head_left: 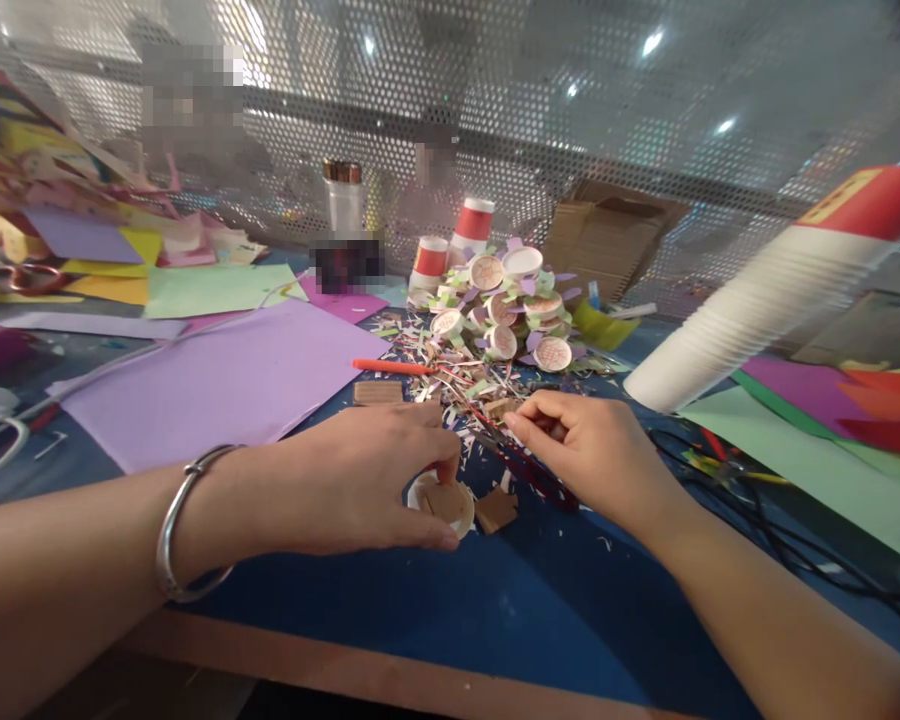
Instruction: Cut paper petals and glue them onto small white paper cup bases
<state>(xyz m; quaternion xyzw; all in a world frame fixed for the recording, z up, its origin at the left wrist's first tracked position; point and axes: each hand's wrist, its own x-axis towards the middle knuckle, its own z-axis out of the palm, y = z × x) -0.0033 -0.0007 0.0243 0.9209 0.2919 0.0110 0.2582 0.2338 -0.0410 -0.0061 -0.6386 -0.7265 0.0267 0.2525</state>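
My left hand [367, 475], with a silver bangle on the wrist, curves over a cut-off paper cup bottom [441, 505]. Its thumb and fingers grip the rim on both sides. Brown cardboard shows inside the white ring. My right hand [589, 445] is closed in a pinch, and a small piece of cardboard [499, 409] shows at its fingertips. Below that hand lie dark red-handled scissors [540, 480], partly hidden by it. Another torn cardboard scrap [497, 510] rests just right of the cup bottom.
Behind are a heap of decorated cup bottoms [502, 310], paper shreds, and an orange pen [394, 367]. A purple sheet [232, 375] lies left. A tall stack of paper cups [750, 300] leans at right, near black cables [765, 530]. Perforated metal mesh [495, 90] stands behind.
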